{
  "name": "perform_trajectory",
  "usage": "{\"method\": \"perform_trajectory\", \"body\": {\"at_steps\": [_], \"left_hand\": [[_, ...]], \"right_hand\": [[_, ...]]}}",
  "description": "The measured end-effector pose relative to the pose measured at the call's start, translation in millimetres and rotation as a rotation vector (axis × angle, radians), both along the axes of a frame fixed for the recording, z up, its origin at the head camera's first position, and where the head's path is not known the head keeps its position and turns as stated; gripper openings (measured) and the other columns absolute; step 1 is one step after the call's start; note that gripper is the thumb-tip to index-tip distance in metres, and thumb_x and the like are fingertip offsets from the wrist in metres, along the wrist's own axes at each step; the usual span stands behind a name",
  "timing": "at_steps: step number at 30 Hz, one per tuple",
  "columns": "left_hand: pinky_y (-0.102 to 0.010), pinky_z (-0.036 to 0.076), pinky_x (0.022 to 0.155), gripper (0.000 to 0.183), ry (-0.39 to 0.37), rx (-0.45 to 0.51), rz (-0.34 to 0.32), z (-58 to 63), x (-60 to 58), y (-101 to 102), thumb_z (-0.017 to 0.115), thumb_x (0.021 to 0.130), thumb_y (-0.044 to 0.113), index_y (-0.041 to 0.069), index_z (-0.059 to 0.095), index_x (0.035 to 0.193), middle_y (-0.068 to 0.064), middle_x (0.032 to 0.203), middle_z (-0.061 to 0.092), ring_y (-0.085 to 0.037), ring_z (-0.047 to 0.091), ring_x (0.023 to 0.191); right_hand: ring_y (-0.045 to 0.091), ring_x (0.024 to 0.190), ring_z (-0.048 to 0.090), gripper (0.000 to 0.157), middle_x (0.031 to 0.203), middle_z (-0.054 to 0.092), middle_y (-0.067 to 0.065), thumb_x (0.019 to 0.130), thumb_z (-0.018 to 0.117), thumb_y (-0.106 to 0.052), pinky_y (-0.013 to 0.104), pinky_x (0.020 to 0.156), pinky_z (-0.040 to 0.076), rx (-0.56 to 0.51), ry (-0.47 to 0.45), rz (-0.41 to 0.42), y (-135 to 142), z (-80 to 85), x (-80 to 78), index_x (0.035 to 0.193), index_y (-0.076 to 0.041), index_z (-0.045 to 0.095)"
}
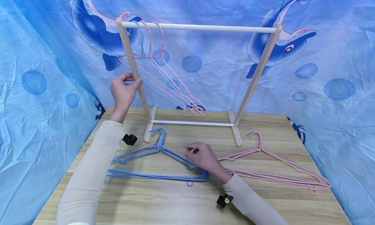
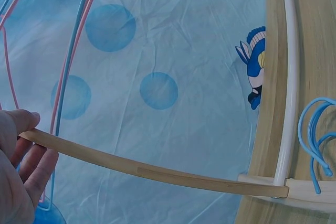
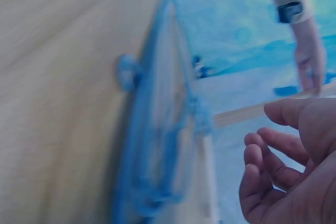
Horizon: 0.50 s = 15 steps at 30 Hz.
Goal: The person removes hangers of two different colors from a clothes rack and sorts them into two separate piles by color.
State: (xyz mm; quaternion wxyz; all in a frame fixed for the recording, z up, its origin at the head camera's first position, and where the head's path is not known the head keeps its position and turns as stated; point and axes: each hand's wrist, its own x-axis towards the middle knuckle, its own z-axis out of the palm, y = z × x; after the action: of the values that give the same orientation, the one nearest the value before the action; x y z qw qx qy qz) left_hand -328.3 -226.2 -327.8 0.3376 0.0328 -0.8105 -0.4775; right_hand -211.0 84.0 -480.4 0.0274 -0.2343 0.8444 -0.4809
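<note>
My left hand (image 1: 124, 90) pinches the left wooden post (image 1: 144, 103) of a small clothes rack between thumb and fingers; the left wrist view shows the thumb (image 2: 26, 119) on one side of it. On the rack's white top bar (image 1: 199, 27), near that post, hang a few pink and blue clothes hangers (image 1: 162, 39). My right hand (image 1: 202, 156) is over the right arm of a stack of blue hangers (image 1: 160, 148) on the table, its fingers loosely bent around nothing. In the right wrist view those blue hangers (image 3: 139, 145) look blurred beside the hand.
A stack of pink hangers (image 1: 260, 149) lies on the table's right side, partly behind my right forearm. The rack's right post (image 1: 257, 75) and its lower white rod (image 1: 193, 123) stand toward the back of the wooden table (image 1: 164, 202). A blue patterned cloth (image 1: 322, 55) hangs around it.
</note>
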Motion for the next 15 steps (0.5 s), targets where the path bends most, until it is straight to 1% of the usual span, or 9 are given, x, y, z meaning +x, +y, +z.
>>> {"method": "perform_trajectory", "body": {"at_steps": [4,9,12,15], "left_hand": [[-0.025,0.059,0.077,0.036,-0.003,0.001,0.0,-0.2,0.0,-1.1,0.077,0.093,0.03,0.007,0.074,0.12,-0.01,0.112,0.073,-0.019,0.074,0.094],[-0.025,0.059,0.077,0.036,-0.003,-0.003,0.0,-0.6,-0.3,-1.4,0.077,0.093,0.031,0.008,0.074,0.121,-0.01,0.112,0.073,-0.019,0.074,0.095],[-0.025,0.059,0.077,0.036,-0.005,0.0,0.0,-0.5,-0.7,-0.7,0.077,0.093,0.031,0.008,0.074,0.12,-0.01,0.112,0.073,-0.019,0.074,0.095],[-0.026,0.059,0.077,0.035,-0.01,0.002,-0.002,-0.1,-1.4,0.8,0.077,0.093,0.031,0.008,0.074,0.12,-0.01,0.112,0.073,-0.019,0.074,0.095]], "right_hand": [[0.012,0.08,0.068,0.025,0.095,0.074,-0.002,0.094,0.076,-0.021,0.025,0.071,0.058,-0.046,0.012,-0.002,5.1,25.7,9.1,0.117,-0.012,0.078],[0.012,0.083,0.068,0.025,0.096,0.073,-0.002,0.093,0.077,-0.023,0.027,0.072,0.059,-0.069,0.031,0.002,9.1,56.3,18.8,0.116,-0.013,0.079],[0.011,0.086,0.069,0.026,0.1,0.074,-0.002,0.092,0.078,-0.023,0.028,0.074,0.06,-0.077,0.063,0.003,11.2,74.9,22.8,0.117,-0.013,0.079],[0.01,0.086,0.069,0.027,0.103,0.075,-0.003,0.091,0.079,-0.022,0.029,0.072,0.061,-0.077,0.112,-0.008,14.4,95.0,25.3,0.117,-0.013,0.079]]}}
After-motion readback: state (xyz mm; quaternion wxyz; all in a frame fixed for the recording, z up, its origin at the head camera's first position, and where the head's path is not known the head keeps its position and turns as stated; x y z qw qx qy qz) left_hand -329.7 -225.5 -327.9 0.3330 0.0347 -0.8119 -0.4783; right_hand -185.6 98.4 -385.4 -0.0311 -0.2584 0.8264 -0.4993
